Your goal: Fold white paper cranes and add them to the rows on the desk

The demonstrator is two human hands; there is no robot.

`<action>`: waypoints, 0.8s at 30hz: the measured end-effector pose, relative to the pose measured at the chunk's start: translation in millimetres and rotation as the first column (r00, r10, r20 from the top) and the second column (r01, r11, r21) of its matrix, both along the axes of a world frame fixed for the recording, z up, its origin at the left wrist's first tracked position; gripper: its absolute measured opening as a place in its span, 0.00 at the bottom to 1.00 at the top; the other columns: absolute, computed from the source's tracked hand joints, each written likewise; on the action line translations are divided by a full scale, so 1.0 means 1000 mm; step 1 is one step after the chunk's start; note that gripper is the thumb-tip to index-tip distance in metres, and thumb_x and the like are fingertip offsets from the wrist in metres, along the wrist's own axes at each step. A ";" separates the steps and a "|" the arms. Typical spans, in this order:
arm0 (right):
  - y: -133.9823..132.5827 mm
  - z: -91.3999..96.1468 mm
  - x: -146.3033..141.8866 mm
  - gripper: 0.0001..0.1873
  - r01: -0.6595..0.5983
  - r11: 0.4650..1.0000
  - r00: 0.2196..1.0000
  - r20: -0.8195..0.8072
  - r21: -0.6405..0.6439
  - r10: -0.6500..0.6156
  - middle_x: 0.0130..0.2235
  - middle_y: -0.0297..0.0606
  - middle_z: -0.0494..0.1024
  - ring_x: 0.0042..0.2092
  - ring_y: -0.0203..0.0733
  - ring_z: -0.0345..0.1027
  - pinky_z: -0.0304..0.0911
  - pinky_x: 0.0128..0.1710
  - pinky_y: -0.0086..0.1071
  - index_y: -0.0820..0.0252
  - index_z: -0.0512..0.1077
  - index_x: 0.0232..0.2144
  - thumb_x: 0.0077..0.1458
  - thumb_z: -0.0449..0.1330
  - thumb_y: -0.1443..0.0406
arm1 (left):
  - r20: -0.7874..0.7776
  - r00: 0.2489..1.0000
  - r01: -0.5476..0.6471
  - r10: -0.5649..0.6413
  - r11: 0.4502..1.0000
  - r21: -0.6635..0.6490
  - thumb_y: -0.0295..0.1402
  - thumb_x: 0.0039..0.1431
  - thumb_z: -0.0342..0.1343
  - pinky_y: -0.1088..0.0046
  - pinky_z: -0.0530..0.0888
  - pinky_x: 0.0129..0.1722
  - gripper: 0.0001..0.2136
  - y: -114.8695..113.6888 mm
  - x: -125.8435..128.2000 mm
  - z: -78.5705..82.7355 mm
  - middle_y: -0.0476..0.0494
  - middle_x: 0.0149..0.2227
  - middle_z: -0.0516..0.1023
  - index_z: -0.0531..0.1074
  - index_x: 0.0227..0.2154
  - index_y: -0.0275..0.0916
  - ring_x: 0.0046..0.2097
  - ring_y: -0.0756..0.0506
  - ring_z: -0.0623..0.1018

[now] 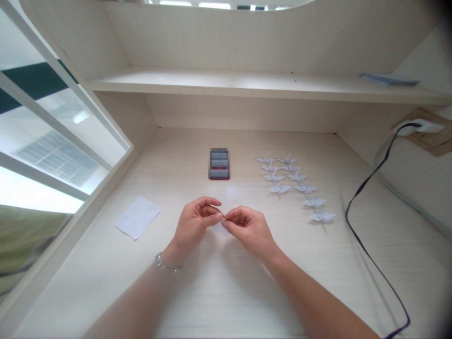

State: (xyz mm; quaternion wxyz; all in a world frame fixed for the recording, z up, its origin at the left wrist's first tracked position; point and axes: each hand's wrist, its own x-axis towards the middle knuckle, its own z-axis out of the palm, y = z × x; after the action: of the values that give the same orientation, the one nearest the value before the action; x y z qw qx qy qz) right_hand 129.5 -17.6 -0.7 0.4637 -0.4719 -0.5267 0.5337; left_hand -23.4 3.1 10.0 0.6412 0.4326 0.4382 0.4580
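On my feed both hands meet over the middle of the pale wood-grain counter (226, 292). The left hand (196, 222) and the right hand (249, 227) each have thumb and forefinger pinched together on a small white folded piece of paper (222, 229), which sits between the two sets of fingertips. The fingers cover most of it, so I cannot tell its fold, nor whether it touches the counter. A thin silver bracelet (167, 264) circles the left wrist. Left of the left hand, well apart from it, a flat white square sheet of paper (137, 216) lies on the counter. Behind the hands, toward the back wall, a dark rectangular phone (219, 164) lies flat with its screen blurred. Right of the phone, a group of small white folded paper cranes (293, 181) stands in two rows that run back from near the right hand. Farther right, a thin black cable (363, 247) snakes across the counter from a white plug in a wall socket (425, 127). Above it all runs a pale wooden shelf (247, 84) with a flat light-blue object (390, 79) at its right end.
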 end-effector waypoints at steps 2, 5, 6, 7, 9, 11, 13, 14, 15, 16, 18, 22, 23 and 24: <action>0.001 0.000 0.001 0.04 0.006 1.000 1.000 0.010 -0.003 -0.006 0.26 0.35 0.75 0.26 0.34 0.66 0.62 0.25 0.27 0.60 0.72 0.27 0.45 0.61 0.66 | -0.010 1.000 0.006 -0.006 1.000 -0.001 0.27 0.44 0.63 0.79 0.69 0.29 0.11 0.000 0.000 0.000 0.46 0.25 0.78 0.71 0.33 0.34 0.28 0.52 0.75; 0.001 -0.001 0.002 0.03 0.020 1.000 0.999 0.034 -0.004 -0.020 0.26 0.35 0.75 0.26 0.35 0.66 0.61 0.25 0.28 0.59 0.73 0.27 0.45 0.61 0.65 | -0.029 1.000 0.007 -0.006 1.000 0.018 0.27 0.44 0.63 0.78 0.70 0.32 0.11 0.000 0.000 0.000 0.45 0.27 0.78 0.72 0.33 0.34 0.30 0.51 0.76; 0.001 0.000 0.003 0.03 0.023 1.000 0.999 0.041 0.001 -0.023 0.26 0.36 0.75 0.26 0.35 0.66 0.61 0.25 0.28 0.59 0.73 0.27 0.45 0.61 0.65 | -0.033 0.999 0.008 -0.007 1.000 0.022 0.27 0.44 0.63 0.78 0.70 0.32 0.11 0.000 0.000 0.000 0.45 0.27 0.78 0.72 0.33 0.34 0.30 0.50 0.76; 0.001 0.000 0.003 0.03 0.026 1.000 0.999 0.048 0.011 -0.026 0.26 0.36 0.76 0.26 0.35 0.67 0.62 0.26 0.28 0.59 0.73 0.27 0.46 0.61 0.66 | -0.035 0.999 0.010 -0.009 1.000 0.028 0.28 0.45 0.62 0.77 0.71 0.33 0.11 0.000 0.000 0.001 0.44 0.28 0.78 0.72 0.33 0.34 0.31 0.50 0.76; 0.000 0.001 0.004 0.02 0.030 0.998 0.997 0.066 0.046 -0.033 0.26 0.36 0.76 0.27 0.36 0.67 0.62 0.27 0.29 0.59 0.73 0.27 0.46 0.61 0.66 | -0.037 0.999 0.010 -0.009 0.999 0.043 0.28 0.45 0.62 0.76 0.71 0.34 0.10 0.000 0.000 0.002 0.43 0.29 0.79 0.72 0.34 0.34 0.32 0.49 0.77; -0.001 0.003 0.005 0.02 0.035 0.994 0.995 0.089 0.102 -0.044 0.27 0.36 0.76 0.28 0.37 0.68 0.63 0.28 0.29 0.59 0.73 0.27 0.47 0.60 0.67 | -0.037 0.999 0.017 -0.015 0.998 0.055 0.28 0.46 0.62 0.75 0.72 0.35 0.11 -0.001 0.000 0.004 0.42 0.31 0.79 0.72 0.35 0.34 0.34 0.48 0.77; -0.002 0.006 0.006 0.02 0.037 0.985 0.991 0.118 0.170 -0.057 0.27 0.36 0.76 0.29 0.37 0.69 0.64 0.29 0.30 0.59 0.73 0.27 0.48 0.59 0.68 | -0.043 0.999 0.019 -0.017 0.998 0.061 0.28 0.45 0.63 0.74 0.73 0.36 0.13 -0.001 0.000 0.005 0.42 0.31 0.79 0.71 0.36 0.35 0.34 0.48 0.77; -0.003 0.007 0.006 0.03 0.037 0.978 0.989 0.134 0.205 -0.066 0.28 0.36 0.77 0.30 0.38 0.69 0.64 0.30 0.30 0.59 0.73 0.27 0.48 0.59 0.69 | -0.050 0.999 0.015 -0.012 0.998 0.064 0.28 0.44 0.63 0.74 0.73 0.36 0.14 -0.002 0.001 0.005 0.43 0.30 0.79 0.71 0.35 0.35 0.33 0.48 0.77; -0.003 0.008 0.006 0.03 0.036 0.971 0.986 0.149 0.237 -0.073 0.28 0.36 0.77 0.30 0.38 0.70 0.64 0.31 0.30 0.58 0.73 0.27 0.48 0.59 0.69 | -0.059 0.998 0.007 -0.003 0.998 0.066 0.28 0.43 0.64 0.74 0.73 0.35 0.14 -0.002 0.001 0.006 0.43 0.29 0.79 0.71 0.35 0.34 0.33 0.48 0.77; -0.004 0.009 0.006 0.04 0.034 0.964 0.984 0.162 0.264 -0.079 0.28 0.36 0.77 0.30 0.38 0.70 0.65 0.31 0.30 0.58 0.74 0.27 0.48 0.59 0.70 | -0.068 0.998 -0.003 0.007 0.998 0.067 0.28 0.42 0.64 0.74 0.73 0.35 0.14 -0.002 0.001 0.006 0.44 0.29 0.78 0.71 0.35 0.34 0.32 0.48 0.77; -0.004 0.010 0.006 0.05 0.026 0.952 0.979 0.183 0.305 -0.086 0.28 0.35 0.77 0.30 0.38 0.70 0.65 0.32 0.31 0.58 0.74 0.28 0.48 0.58 0.70 | -0.080 0.997 -0.013 0.018 0.998 0.066 0.28 0.42 0.64 0.74 0.74 0.34 0.14 -0.002 0.001 0.007 0.44 0.28 0.78 0.71 0.34 0.34 0.31 0.48 0.77; -0.006 0.012 0.007 0.06 0.016 0.936 0.972 0.215 0.351 -0.097 0.29 0.36 0.77 0.31 0.38 0.70 0.65 0.32 0.31 0.57 0.74 0.29 0.49 0.58 0.69 | -0.093 0.995 -0.014 0.021 0.997 0.070 0.28 0.42 0.64 0.75 0.74 0.33 0.12 -0.003 0.002 0.008 0.44 0.28 0.78 0.72 0.32 0.34 0.31 0.49 0.77; -0.006 0.013 0.007 0.06 0.014 0.933 0.970 0.224 0.359 -0.100 0.29 0.36 0.77 0.31 0.38 0.70 0.65 0.32 0.31 0.57 0.74 0.29 0.49 0.58 0.69 | -0.095 0.995 -0.019 0.026 0.997 0.074 0.28 0.42 0.64 0.75 0.74 0.33 0.12 -0.003 0.002 0.009 0.44 0.28 0.78 0.72 0.32 0.34 0.31 0.49 0.77; -0.006 0.013 0.007 0.06 0.011 0.931 0.967 0.232 0.366 -0.103 0.29 0.36 0.77 0.31 0.38 0.70 0.65 0.32 0.31 0.57 0.74 0.28 0.49 0.57 0.69 | -0.095 0.995 -0.025 0.033 0.997 0.077 0.28 0.42 0.64 0.75 0.74 0.33 0.11 -0.003 0.002 0.009 0.45 0.28 0.78 0.72 0.32 0.34 0.31 0.49 0.77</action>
State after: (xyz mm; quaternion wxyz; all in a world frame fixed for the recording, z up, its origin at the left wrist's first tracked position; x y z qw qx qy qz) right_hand 136.5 -23.6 12.2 0.4888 -0.4566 -0.6553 0.3511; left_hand -21.0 -0.1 18.6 0.5958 0.4718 0.4569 0.4622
